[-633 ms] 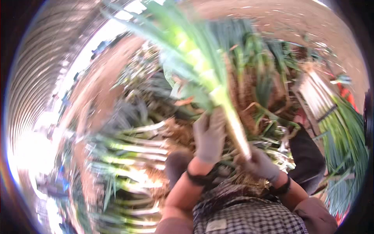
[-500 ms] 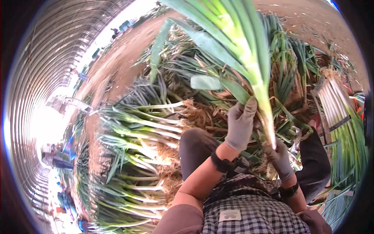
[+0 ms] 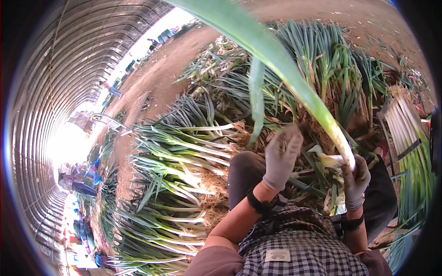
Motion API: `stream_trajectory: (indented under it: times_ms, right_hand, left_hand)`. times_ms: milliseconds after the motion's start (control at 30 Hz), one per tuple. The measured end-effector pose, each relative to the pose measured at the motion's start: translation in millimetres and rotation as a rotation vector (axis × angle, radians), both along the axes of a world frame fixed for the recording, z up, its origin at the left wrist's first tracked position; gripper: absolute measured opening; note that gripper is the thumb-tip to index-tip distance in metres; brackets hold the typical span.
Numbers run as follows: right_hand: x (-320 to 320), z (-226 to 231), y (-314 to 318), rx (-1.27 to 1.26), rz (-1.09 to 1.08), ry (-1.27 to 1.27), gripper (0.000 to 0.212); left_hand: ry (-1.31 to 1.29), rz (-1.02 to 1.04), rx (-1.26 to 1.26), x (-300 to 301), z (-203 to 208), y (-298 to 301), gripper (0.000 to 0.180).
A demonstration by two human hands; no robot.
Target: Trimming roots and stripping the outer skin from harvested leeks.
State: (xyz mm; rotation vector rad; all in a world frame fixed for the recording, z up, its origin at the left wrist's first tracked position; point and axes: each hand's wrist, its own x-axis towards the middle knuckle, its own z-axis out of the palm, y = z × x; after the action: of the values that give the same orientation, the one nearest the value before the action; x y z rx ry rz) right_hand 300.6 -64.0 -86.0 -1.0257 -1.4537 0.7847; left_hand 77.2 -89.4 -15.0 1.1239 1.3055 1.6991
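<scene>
Right hand (image 3: 356, 181), gloved, pinches the white base of a long green onion (image 3: 339, 135), stalk slanting up-left above the right knee. Left hand (image 3: 282, 157), gloved, fingers loosely extended, apart from stalk; rooted onions (image 3: 198, 148) lie leftward.

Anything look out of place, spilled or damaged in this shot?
Only the loose leaves between the knees look untidy: they lie at odd angles, while the stalks at left lie side by side, roots pointing right. Nothing else stands out.
</scene>
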Motion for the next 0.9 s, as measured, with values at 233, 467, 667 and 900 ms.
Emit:
stream_trajectory:
  times_ms: [233, 467, 667, 900]
  right_hand:
    - [-38, -3, -12, 0.325, -0.108, -0.158, 0.037]
    - [-7, 19, -9, -0.8, 1.1, 0.138, 0.032]
    - [-41, -12, -31, -0.156, 0.66, -0.112, 0.033]
    - [-40, -7, -35, 0.021, 0.105, -0.457, 0.034]
  left_hand:
    - [-0.086, 0.351, 0.335, -35, 27, 17, 0.014]
    - [-0.191, 0.079, 0.12, -52, 22, 9, 0.016]
    - [-0.363, 0.061, 0.014, -44, 33, 15, 0.017]
    - [-0.38, 0.206, -0.021, -29, 5, 29, 0.01]
